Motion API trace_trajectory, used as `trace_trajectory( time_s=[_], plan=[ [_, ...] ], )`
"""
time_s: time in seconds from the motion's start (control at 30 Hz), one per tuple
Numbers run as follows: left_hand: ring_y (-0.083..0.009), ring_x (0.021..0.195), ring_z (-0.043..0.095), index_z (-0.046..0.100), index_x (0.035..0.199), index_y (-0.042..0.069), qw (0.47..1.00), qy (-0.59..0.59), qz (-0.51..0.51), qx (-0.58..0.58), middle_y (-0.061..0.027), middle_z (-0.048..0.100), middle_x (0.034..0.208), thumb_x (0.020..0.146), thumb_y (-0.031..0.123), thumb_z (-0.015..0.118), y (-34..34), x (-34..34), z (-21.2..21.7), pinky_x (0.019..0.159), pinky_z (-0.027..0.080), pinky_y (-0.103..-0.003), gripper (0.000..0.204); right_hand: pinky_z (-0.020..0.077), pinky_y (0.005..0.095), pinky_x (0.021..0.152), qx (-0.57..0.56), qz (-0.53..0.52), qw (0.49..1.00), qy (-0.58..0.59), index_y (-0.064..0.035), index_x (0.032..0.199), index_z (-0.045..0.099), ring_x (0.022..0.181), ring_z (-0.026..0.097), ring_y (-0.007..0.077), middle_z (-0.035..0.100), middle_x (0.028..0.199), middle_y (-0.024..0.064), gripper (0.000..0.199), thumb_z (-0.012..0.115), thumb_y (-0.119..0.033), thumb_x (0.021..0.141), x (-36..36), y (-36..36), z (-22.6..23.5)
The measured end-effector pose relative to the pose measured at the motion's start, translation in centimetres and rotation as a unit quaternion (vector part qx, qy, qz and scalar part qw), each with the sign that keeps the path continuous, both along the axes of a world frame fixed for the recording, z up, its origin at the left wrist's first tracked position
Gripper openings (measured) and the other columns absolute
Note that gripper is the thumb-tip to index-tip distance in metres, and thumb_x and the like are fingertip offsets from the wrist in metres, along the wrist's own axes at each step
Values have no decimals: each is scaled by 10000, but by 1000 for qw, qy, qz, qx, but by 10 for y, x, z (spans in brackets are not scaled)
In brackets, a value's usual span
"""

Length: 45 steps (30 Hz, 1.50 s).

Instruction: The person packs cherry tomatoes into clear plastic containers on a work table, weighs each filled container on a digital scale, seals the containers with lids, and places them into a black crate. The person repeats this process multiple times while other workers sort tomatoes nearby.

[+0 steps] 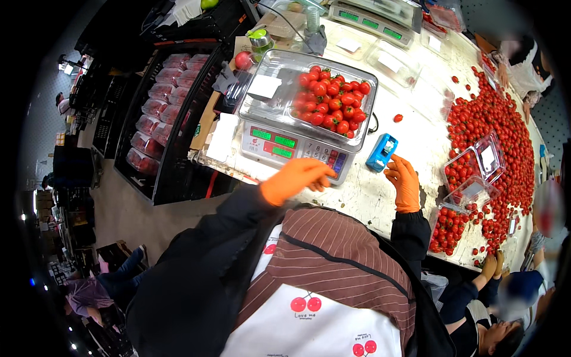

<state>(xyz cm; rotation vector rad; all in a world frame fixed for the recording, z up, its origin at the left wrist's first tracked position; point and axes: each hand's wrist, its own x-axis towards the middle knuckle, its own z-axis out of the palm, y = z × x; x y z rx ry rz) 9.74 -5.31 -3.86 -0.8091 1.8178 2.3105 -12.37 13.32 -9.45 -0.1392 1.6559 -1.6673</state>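
My left hand [300, 179], in an orange glove, hovers by the front edge of the digital scale [247, 143], near its keypad. Its fingers are loosely bent and I see nothing in them. On the scale, a clear plastic tray [270, 62] holds a clear box of red cherry tomatoes [336, 101] and a white label card [264, 87]. Just right of the scale stands a small blue tape dispenser [382, 153]. My right hand [404, 183], also gloved in orange, is beside it, fingers bent with thumb and forefinger apart. Whether a fingertip touches the dispenser is unclear.
Loose tomatoes [511, 131] cover the table's right side, around filled clear boxes [449, 229]. Another scale [380, 21] stands at the far edge. A black crate [156, 119] at left holds packed boxes. Co-workers' hands [491, 265] reach in at right.
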Motion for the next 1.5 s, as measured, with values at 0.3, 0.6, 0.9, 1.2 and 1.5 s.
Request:
trace_trajectory(
  time_s=[0.3, 0.6, 0.9, 1.2, 1.5],
  plan=[
    [-123, 802, 570, 594, 1070, -10, 989, 34, -87, -118, -62, 626, 858, 905, 191, 514, 34, -40, 2, 743, 459, -255, 271, 460, 257, 715, 29, -8, 999, 29, -19, 1101, 565, 757, 605, 150, 609, 894, 74, 355, 530, -299, 886, -3, 36, -17],
    [-135, 841, 590, 579, 1094, -9, 981, 36, -144, -123, -76, 630, 893, 929, 176, 476, 42, -54, -16, 764, 475, -261, 269, 489, 271, 688, 56, -86, 992, 71, 45, 1035, 576, 777, 586, 168, 597, 937, 116, 301, 566, -204, 866, -21, 65, -48],
    [-120, 822, 590, 575, 1103, -10, 986, 27, -116, -114, -70, 633, 895, 918, 167, 504, 25, -45, 2, 748, 478, -244, 266, 487, 281, 701, -14, 0, 992, 129, 37, 1042, 581, 825, 574, 150, 603, 954, 95, 265, 590, -143, 848, -18, -1, 3],
    [-124, 816, 589, 578, 1093, -13, 991, 33, -78, -107, -80, 634, 890, 912, 164, 513, 23, -39, 1, 744, 481, -254, 262, 449, 329, 672, 55, 179, 697, 692, -73, 908, 618, 731, 564, 247, 558, 808, 90, 251, 718, -128, 684, -13, -113, 77],
    [-129, 847, 599, 585, 1088, 4, 982, 25, -96, -164, -63, 643, 913, 892, 203, 531, 22, -35, 6, 759, 471, -260, 284, 468, 263, 717, 18, 10, 905, 425, -11, 945, 561, 777, 577, 138, 589, 825, 74, 180, 641, -90, 804, -57, -59, 25]
  ],
)
